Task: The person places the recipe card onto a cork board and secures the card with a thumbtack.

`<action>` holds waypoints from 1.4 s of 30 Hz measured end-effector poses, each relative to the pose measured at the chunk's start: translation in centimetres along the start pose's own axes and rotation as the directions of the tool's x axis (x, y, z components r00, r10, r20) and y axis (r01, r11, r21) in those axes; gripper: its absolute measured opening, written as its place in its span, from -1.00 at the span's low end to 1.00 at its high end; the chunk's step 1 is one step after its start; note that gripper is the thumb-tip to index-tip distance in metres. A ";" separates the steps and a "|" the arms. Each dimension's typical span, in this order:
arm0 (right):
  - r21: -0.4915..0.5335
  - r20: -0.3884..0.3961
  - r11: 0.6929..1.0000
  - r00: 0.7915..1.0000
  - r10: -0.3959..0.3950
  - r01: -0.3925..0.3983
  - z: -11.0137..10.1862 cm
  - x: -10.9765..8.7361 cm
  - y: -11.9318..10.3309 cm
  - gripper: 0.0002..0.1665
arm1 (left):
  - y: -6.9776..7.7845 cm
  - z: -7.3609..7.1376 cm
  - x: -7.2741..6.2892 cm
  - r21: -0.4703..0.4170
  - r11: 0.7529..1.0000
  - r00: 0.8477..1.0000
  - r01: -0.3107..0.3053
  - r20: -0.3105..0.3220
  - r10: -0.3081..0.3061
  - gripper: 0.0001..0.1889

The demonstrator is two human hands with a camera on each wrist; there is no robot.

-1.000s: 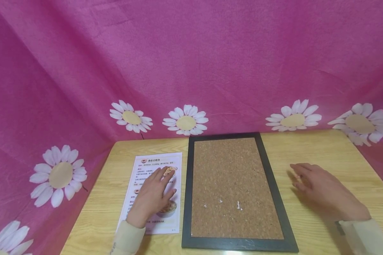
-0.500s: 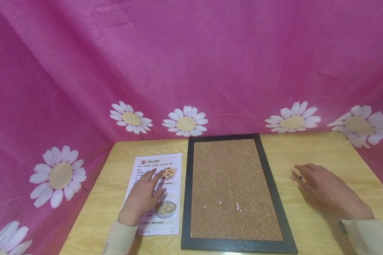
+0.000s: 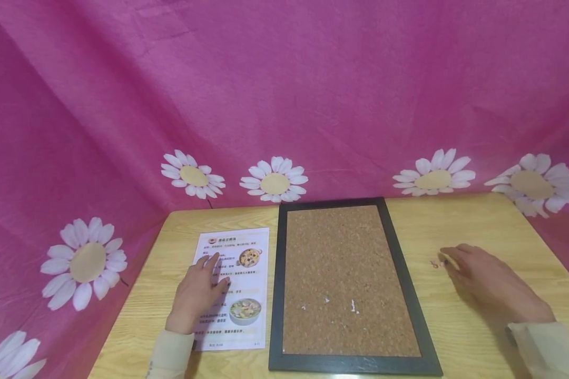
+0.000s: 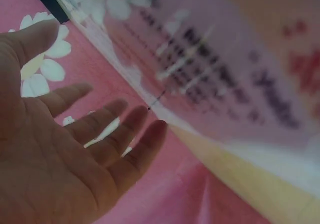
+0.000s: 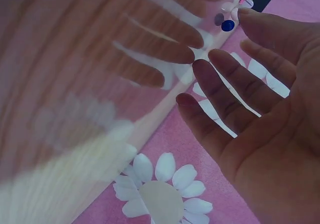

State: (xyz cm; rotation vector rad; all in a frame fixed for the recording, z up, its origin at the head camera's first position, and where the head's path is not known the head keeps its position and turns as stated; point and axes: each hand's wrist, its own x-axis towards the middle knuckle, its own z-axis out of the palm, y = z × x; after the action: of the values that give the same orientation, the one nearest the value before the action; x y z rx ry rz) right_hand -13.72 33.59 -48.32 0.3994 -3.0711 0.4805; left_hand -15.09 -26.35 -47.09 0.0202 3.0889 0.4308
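My left hand [image 3: 194, 295] is over the left part of a printed recipe sheet [image 3: 253, 292], its fingers loosely extended and nothing in them. Text and two food pictures show on the sheet. In the left wrist view the fingers [image 4: 132, 154] are spread apart at the table's edge. My right hand [image 3: 490, 287] is low over the right side of the table, fingertips beside several small coloured pieces that look like pushpins [image 3: 434, 264]. One of them, a blue round-headed piece [image 5: 228, 25], lies near the thumb in the right wrist view. The right fingers are extended, and the palm holds nothing.
A black-framed cork board [image 3: 341, 252] lies between the hands, with small white scraps [image 3: 353, 306] on its lower half. The light wooden table [image 3: 436, 216] meets a pink cloth [image 3: 341, 105] with white daisies at the back and sides.
My left hand has drawn left and back over the sheet, uncovering both food pictures. The right hand has shifted slightly right, and the small coloured pieces show beside its fingertips.
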 end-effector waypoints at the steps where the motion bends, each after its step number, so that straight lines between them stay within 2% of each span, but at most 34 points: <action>1: -0.006 -0.003 1.000 1.000 -0.008 0.008 0.0 0.1 0.1 -0.51 | -0.1 0.0 0.0 -0.012 1.000 1.000 0.018 0.007 -0.018 -0.21; 8: -0.059 0.002 0.994 0.995 -0.096 0.096 0.3 1.5 0.8 -0.62 | -1.2 0.0 0.1 -0.033 0.994 0.994 0.105 0.030 -0.104 -0.11; 15: -0.035 -0.010 0.995 0.995 -0.097 0.097 0.5 1.7 1.1 -0.75 | -1.2 -0.5 0.4 -0.011 0.983 0.982 0.181 0.050 -0.180 0.07; 18: -0.030 -0.004 0.996 0.997 -0.082 0.082 0.5 1.9 1.1 -0.76 | -1.5 -0.6 0.6 -0.023 0.974 0.973 0.227 0.052 -0.225 0.11; 24: -0.013 0.018 0.999 0.999 -0.048 0.049 0.5 2.1 0.9 -0.78 | -1.9 -1.0 0.6 -0.027 0.949 0.947 0.313 0.082 -0.310 -0.02; 30: -0.005 0.019 0.998 0.998 -0.058 0.058 0.5 2.3 0.8 -0.78 | -2.1 -1.4 0.7 -0.012 0.941 0.939 0.337 0.080 -0.335 -0.08; 36: -0.005 -0.049 0.997 0.995 -0.081 0.081 0.3 1.7 0.8 -0.77 | -1.8 -1.4 0.7 0.007 0.920 0.915 0.392 0.097 -0.391 -0.20; 38: 0.005 -0.065 0.997 0.995 -0.078 0.078 0.3 1.5 0.8 -0.78 | -1.7 -1.4 0.6 0.011 0.917 0.912 0.399 0.099 -0.398 -0.21; 42: 0.019 -0.044 0.997 0.997 -0.068 0.069 0.4 1.7 0.8 -0.82 | -1.5 -1.5 0.4 0.018 0.916 0.912 0.401 0.094 -0.400 -0.20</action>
State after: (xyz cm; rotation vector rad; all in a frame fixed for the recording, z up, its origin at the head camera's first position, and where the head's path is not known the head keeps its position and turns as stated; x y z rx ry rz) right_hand -15.55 33.81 -48.83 0.4864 -3.0021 0.5118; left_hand -15.58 -28.23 -46.07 -0.5659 2.8862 0.3972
